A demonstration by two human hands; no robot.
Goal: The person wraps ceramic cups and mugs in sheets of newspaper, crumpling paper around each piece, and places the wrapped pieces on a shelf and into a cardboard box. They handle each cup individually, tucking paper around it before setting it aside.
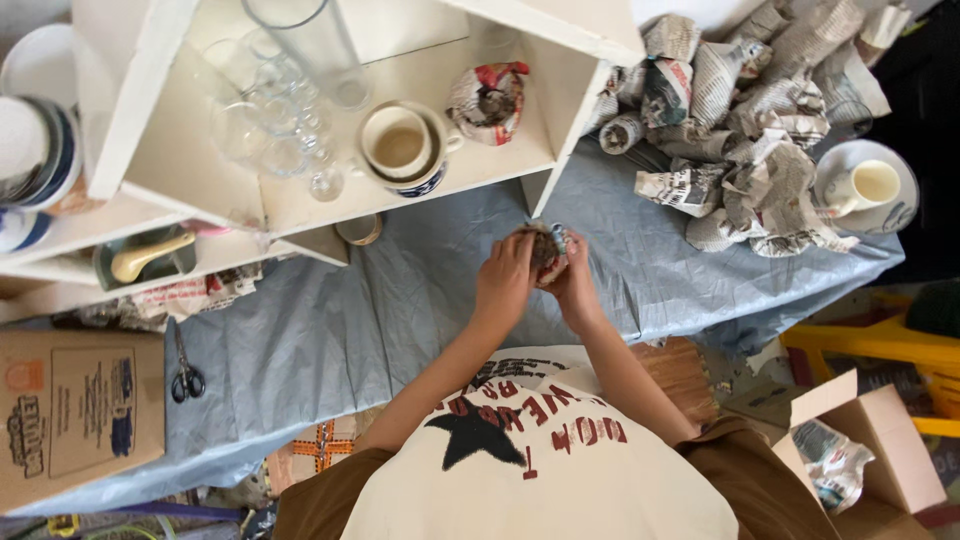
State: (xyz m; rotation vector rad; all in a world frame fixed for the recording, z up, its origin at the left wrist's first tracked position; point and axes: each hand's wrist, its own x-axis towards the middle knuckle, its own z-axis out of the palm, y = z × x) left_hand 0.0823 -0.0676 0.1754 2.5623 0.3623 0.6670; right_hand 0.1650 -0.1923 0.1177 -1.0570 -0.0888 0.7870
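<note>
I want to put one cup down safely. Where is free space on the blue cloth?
Bare blue cloth lies between the scissors and the hands. It is crowded at the newspaper bundles and inside the white shelf.

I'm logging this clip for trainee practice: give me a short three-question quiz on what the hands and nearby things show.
1. True or false: both hands, left hand and right hand, hold one paper-wrapped bundle.
2. What lies on the blue sheet nearest the cardboard box? A) scissors B) a spoon C) a plate
3. Fill in: the heap of wrapped items is covered in ____.

Key
1. True; both hands close around it.
2. A.
3. Newspaper.
</note>
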